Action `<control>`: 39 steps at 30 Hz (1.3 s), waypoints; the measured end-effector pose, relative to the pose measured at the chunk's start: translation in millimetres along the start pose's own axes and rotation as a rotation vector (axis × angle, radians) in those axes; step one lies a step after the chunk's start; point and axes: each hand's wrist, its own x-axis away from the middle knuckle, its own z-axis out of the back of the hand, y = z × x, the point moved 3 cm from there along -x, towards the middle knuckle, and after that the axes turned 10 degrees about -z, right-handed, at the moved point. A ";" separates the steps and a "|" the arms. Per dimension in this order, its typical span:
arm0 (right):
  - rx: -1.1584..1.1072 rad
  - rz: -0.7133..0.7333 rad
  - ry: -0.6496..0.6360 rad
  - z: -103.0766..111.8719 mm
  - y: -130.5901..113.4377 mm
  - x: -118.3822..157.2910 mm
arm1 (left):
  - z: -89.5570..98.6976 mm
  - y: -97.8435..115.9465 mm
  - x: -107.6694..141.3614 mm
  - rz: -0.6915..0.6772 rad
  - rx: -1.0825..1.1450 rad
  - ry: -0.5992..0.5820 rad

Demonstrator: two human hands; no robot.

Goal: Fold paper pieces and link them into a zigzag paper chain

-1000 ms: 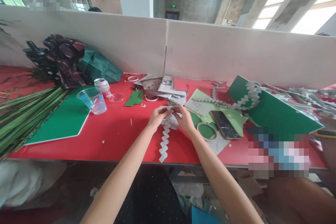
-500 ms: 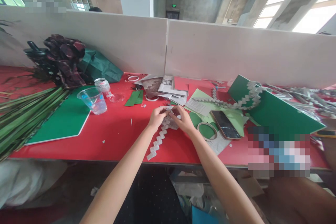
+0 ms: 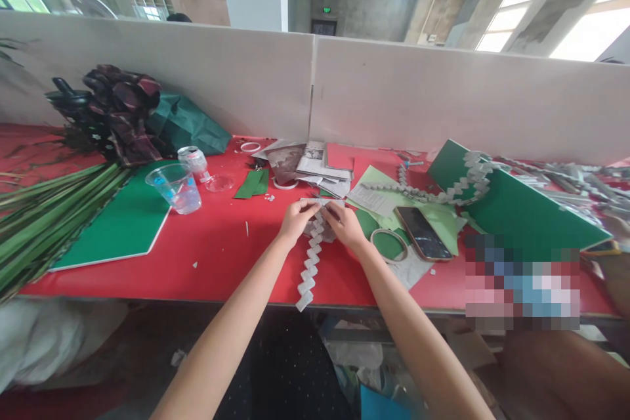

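Observation:
A zigzag chain of folded white paper [image 3: 310, 266] hangs down between my hands, its lower end at the table's front edge. My left hand [image 3: 296, 220] pinches its top end from the left. From the other side my right hand [image 3: 346, 222] has its fingers closed at the same end, thumbs close together. Whitish paper lies partly hidden under my fingers. Right of my hand are a roll of tape [image 3: 388, 246] and a black phone [image 3: 423, 233] on light green paper [image 3: 443, 220].
A longer paper chain [image 3: 457, 191] drapes over a green board [image 3: 522, 210] at right. At left stand a plastic cup [image 3: 180, 190] and a can [image 3: 193, 161] by long green leaves [image 3: 73, 203]. Papers [image 3: 319, 161] lie at the back before a white partition [image 3: 236, 79]. A co-worker's arm [image 3: 546, 367] is at right.
The chain's lower end has swung to the right and a little nearer to me, so it hangs straighter. My fingers have shifted slightly at its top; both hands still hold it.

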 end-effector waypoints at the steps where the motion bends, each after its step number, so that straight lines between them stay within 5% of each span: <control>1: -0.006 0.003 0.000 0.0 0.3 -0.2 | 0.5 -0.1 -0.6 -0.016 -0.002 0.005; 16: -0.196 -0.051 -0.048 -1.8 5.8 -5.2 | -2.4 11.3 1.9 0.048 0.080 -0.055; 28: -0.185 -0.022 -0.078 -4.6 1.9 -2.1 | 6.1 -7.9 -4.5 0.249 0.363 -0.058; 39: -0.111 -0.013 -0.103 -6.4 2.7 -2.6 | 6.2 0.7 -3.6 0.105 0.215 0.037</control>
